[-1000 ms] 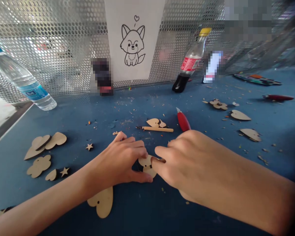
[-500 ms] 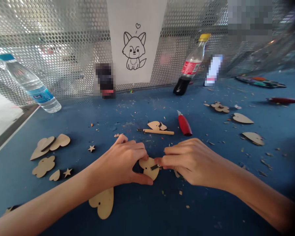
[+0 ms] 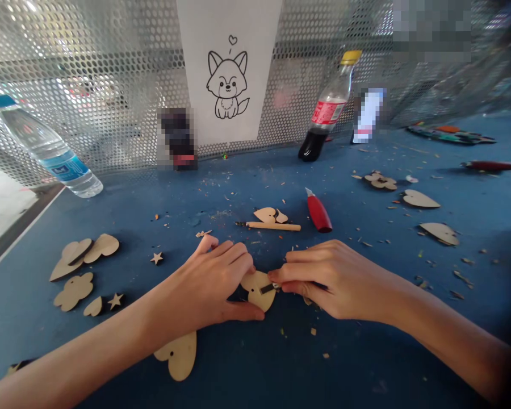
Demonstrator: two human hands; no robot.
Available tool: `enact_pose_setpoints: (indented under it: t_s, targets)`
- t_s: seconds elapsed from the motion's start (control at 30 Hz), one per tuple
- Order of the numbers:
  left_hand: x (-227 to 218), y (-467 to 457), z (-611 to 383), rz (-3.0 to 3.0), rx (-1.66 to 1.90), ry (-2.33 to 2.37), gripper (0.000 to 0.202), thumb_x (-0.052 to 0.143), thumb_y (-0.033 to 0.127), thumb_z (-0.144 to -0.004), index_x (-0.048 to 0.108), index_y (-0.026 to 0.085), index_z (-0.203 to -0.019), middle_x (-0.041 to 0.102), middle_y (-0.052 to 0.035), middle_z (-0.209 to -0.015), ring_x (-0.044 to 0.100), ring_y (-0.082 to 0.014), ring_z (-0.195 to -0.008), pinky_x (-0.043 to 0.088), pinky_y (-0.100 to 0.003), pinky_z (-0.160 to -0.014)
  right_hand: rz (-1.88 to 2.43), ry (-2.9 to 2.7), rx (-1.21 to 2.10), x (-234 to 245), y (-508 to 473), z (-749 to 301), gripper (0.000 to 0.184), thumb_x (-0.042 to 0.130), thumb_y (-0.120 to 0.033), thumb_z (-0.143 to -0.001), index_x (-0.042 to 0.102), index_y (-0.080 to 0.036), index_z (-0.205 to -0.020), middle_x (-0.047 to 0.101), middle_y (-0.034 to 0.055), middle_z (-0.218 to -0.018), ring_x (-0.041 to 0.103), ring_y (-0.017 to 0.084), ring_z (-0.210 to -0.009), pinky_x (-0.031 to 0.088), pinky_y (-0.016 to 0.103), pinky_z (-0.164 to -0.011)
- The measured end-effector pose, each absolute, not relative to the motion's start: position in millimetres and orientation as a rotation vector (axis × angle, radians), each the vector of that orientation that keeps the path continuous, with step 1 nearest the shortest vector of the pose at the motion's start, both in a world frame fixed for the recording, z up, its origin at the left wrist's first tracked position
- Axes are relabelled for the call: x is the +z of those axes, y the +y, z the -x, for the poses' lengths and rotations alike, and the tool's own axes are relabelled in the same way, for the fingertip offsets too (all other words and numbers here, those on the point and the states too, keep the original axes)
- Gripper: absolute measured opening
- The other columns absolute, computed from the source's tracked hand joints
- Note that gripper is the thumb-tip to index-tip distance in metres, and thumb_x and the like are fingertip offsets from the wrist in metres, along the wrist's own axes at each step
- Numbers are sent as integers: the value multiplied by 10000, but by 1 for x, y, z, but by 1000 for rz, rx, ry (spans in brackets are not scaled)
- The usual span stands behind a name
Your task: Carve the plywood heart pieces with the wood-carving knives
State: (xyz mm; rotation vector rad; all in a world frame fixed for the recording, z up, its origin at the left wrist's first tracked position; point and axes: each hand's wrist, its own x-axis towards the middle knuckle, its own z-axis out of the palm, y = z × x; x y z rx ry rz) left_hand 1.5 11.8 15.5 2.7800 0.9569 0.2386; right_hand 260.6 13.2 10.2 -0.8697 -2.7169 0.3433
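Note:
My left hand (image 3: 227,278) grips a small wooden heart (image 3: 258,295) with a hole in it, thumb along the near edge and fingers at the far edge. In my right hand (image 3: 317,278) is a carving knife (image 3: 267,288), mostly hidden by the fingers; its flat blade lies against the heart's face. A larger wooden heart (image 3: 182,357) lies partly under my left forearm. Beyond the hands are a thin wooden-handled carving tool (image 3: 275,226), a small heart piece (image 3: 264,215) and a red-handled knife (image 3: 319,213).
Wooden hearts (image 3: 102,247), a flower shape (image 3: 74,291) and stars (image 3: 156,258) lie at left. A water bottle (image 3: 63,165) and cola bottle (image 3: 323,122) lean against the mesh (image 3: 128,68), near a fox drawing (image 3: 227,85). Wood chips (image 3: 462,278) litter the right.
The view has shifted slightly. My hands keep nearly the same pose, with the blade still on the small heart.

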Motion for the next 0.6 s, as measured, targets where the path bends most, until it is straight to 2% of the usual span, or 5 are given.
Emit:
enact_pose_setpoints:
  t_s: [0.13, 0.3, 0.43, 0.6]
  targets:
    - [14, 10, -1, -2850, 212, 937, 484, 553, 651, -922, 528, 171, -977, 591, -13, -968, 590, -222, -921, 303, -414, -920, 869, -2710, 329, 11, 13, -259, 216, 531, -291, -1010, 736, -226, -983, 648, -14, -742, 549, 105, -601, 300, 267, -560]
    - [17, 9, -3, -2925, 185, 919, 489, 526, 642, -940, 541, 155, -975, 587, -27, -954, 584, -226, -884, 316, -425, -913, 757, -2678, 19, 15, 8, -259, 244, 512, -294, -1026, 751, -253, -1062, 558, -36, -632, 453, 113, -529, 285, 285, -557]
    - [16, 9, -3, -2949, 192, 906, 496, 488, 644, -956, 547, 151, -972, 588, -35, -948, 577, -227, -861, 316, -432, -914, 748, -2655, -209, 22, 6, -264, 249, 507, -228, -1021, 756, -209, -1012, 571, -26, -624, 444, 118, -525, 291, 300, -569]
    - [13, 9, -1, -2959, 200, 899, 502, 446, 649, -972, 544, 157, -978, 590, -36, -956, 574, -229, -881, 306, -444, -930, 718, -2643, -238, 23, 7, -264, 252, 498, -233, -1029, 749, -206, -1032, 562, -29, -624, 421, 114, -522, 289, 298, -564]
